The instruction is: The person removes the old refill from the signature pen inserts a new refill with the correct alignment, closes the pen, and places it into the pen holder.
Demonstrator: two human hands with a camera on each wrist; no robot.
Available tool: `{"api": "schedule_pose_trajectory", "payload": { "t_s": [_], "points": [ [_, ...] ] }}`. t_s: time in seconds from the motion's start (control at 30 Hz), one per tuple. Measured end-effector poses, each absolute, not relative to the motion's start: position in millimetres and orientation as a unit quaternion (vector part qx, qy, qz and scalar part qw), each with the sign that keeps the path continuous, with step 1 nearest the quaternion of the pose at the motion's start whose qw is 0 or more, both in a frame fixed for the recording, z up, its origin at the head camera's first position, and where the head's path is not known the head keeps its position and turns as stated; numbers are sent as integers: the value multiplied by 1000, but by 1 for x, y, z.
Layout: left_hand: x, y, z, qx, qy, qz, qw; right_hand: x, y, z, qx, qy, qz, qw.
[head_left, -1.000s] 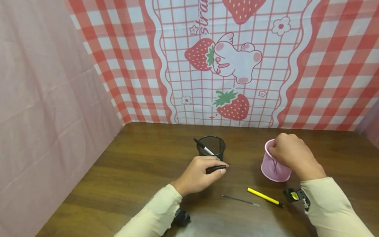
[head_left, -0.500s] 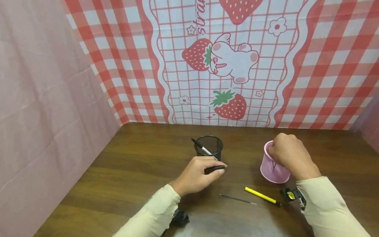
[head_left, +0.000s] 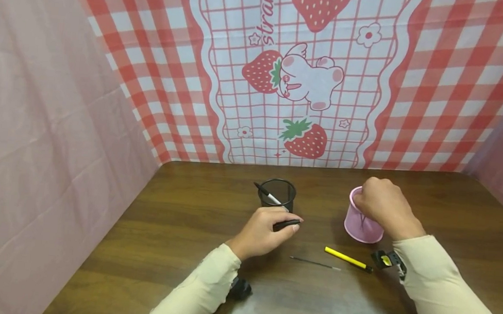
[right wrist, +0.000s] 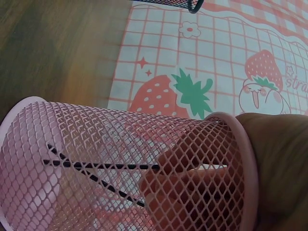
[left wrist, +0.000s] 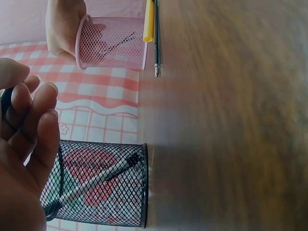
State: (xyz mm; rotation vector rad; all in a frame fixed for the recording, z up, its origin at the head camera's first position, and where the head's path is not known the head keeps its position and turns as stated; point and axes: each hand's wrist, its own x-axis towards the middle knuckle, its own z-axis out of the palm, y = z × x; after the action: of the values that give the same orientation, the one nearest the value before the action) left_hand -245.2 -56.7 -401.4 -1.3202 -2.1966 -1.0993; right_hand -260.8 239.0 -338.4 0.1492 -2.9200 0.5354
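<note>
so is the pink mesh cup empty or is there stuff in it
Not empty. Through the pink mesh cup, thin dark refills show inside, and the right hand has fingers reaching in over the rim.

Left hand (head_left: pixel 263 233) is curled, thumb and fingers pinched together. Right hand (head_left: pixel 381 205) is bent at the wrist, fingers pointing down.

marker (head_left: pixel 268 194) in left cup (head_left: pixel 278 194), pencil (head_left: pixel 347 259) before right cup (head_left: pixel 362 223)

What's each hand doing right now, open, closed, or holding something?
Left hand: closed on a black pen, in front of the black mesh cup.
Right hand: fingers inside the pink mesh cup, at thin dark refills; grip cannot be told.
</note>
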Motion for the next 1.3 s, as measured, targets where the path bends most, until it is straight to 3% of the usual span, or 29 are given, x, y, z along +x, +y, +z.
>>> {"api": "schedule_pose_trajectory", "payload": {
  "t_s": [0.83, 1.3],
  "points": [
    [-245, -57, -401, -461, -782, -383, 172, -250, 236, -330, 34, -977, 157, 140],
    [-246, -59, -400, -469, -770, -383, 203, -241, 231, -321, 41, -970, 160, 179]
  ]
}}
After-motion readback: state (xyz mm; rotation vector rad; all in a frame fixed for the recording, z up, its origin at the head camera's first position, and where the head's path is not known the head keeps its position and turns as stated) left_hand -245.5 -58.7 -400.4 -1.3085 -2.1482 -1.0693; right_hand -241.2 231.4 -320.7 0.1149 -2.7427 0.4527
